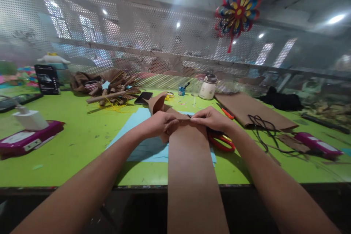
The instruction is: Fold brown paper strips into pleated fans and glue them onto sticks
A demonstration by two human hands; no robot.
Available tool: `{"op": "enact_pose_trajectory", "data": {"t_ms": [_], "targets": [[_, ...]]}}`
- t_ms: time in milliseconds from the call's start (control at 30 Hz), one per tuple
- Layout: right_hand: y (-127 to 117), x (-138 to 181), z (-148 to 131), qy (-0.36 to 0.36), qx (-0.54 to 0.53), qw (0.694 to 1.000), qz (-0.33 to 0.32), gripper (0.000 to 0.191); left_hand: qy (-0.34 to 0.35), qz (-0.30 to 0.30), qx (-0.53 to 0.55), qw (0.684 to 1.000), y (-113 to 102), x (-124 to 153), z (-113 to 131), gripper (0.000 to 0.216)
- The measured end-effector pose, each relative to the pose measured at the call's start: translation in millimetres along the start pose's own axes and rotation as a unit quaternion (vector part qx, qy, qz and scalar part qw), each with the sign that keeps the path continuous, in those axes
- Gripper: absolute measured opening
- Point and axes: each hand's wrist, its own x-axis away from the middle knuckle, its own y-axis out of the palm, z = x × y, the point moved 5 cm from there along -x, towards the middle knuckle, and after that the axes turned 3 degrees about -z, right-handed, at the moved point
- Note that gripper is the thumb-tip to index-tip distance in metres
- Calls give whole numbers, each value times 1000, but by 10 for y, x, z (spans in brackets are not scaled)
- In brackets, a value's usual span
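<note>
Centre of frame: left hand [165,121] and right hand [207,118] pinch brown paper strip [192,168] at crosswise fold, fingertips clamped along its edge. Far end curls above blue sheets [149,151]; fold looks partly made. Near length, running off bottom of frame, shows no crease, seemingly unworked. Red-handled scissors [225,149] rest right of centre.

The paper strip [192,168] is over the sheets [148,155] on the table [87,170], with scissors [223,149] at right and a lidded container [207,90] far behind.
</note>
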Motion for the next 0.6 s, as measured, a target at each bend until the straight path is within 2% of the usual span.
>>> {"op": "enact_pose_trajectory", "data": {"t_ms": [267,500,600], "targets": [[-30,31,13,-6,-6,997,-75,36,-32,-25,35,999,32,-9,-16,42],[-7,111,-55,22,-104,988,-116,36,-2,27,91,995,-43,-7,41,33],[-23,101,11,28,-158,982,-103,33,-19,28,148,988,-52,-5,-13,31]]}}
